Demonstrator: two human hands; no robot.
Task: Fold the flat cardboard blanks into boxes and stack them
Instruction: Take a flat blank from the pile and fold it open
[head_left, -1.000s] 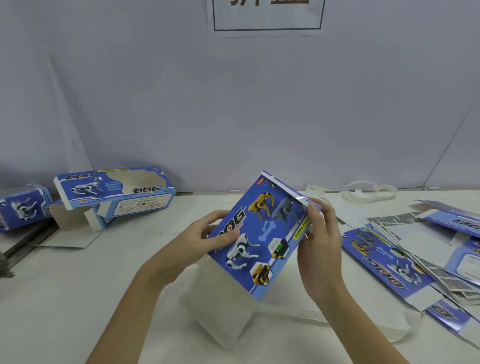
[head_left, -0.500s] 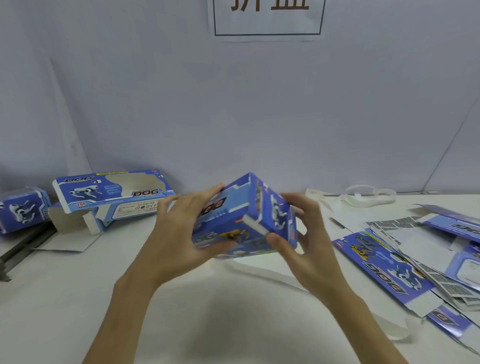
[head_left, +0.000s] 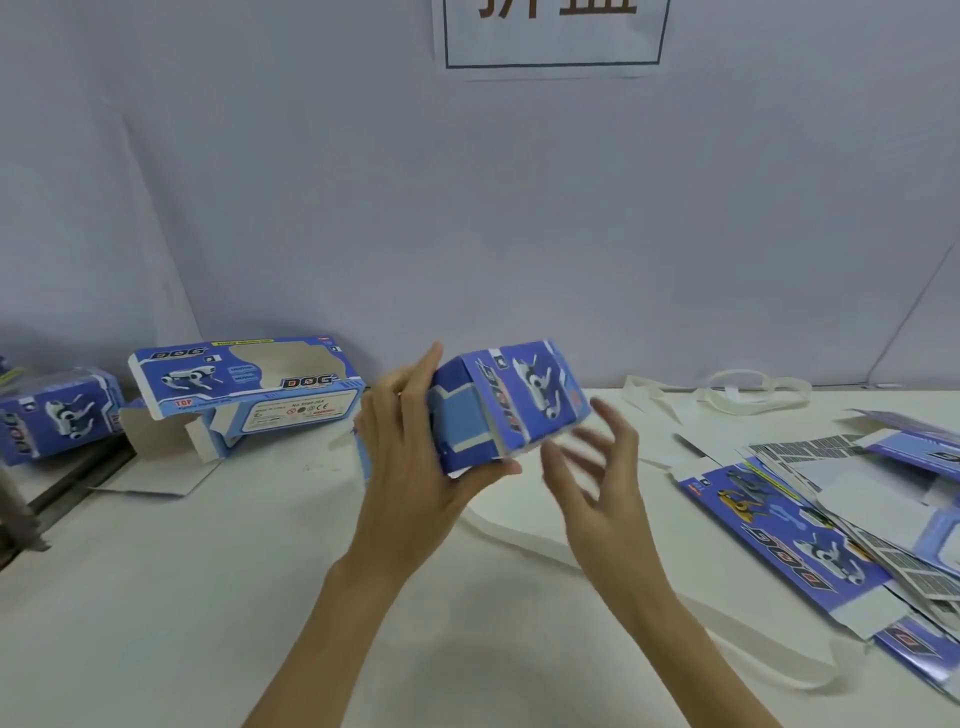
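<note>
The blue dog-print box (head_left: 511, 402), folded into shape, is held up above the white table (head_left: 156, 597), near the middle of the view and tilted with its printed end panel facing right and slightly up. The left hand (head_left: 410, 467) grips it from the left and from below: the thumb runs along the lower front edge, and the fingers reach up behind the box's left side. The right hand (head_left: 592, 478) is just to the right of and below the box, fingers spread and loosely bent, blurred; whether any fingertip touches the cardboard cannot be told.

Under the hands a white strap (head_left: 519, 535) trails across the table toward the right edge. Well to the right lies a loose heap of flat cardboard blanks (head_left: 810, 535), printed sides and grey backs mixed, overlapping one another. At the back right rests a coil of white strapping (head_left: 748, 389).

To the left, against the wall, a long finished box with a window cutout (head_left: 244, 376) lies on top of an open box with its flaps out (head_left: 171, 441). Farther left, partly cut off by the frame, another folded box (head_left: 57, 415) sits beside a dark metal piece (head_left: 21, 519). A paper sign (head_left: 553, 36) hangs on the wall above.
</note>
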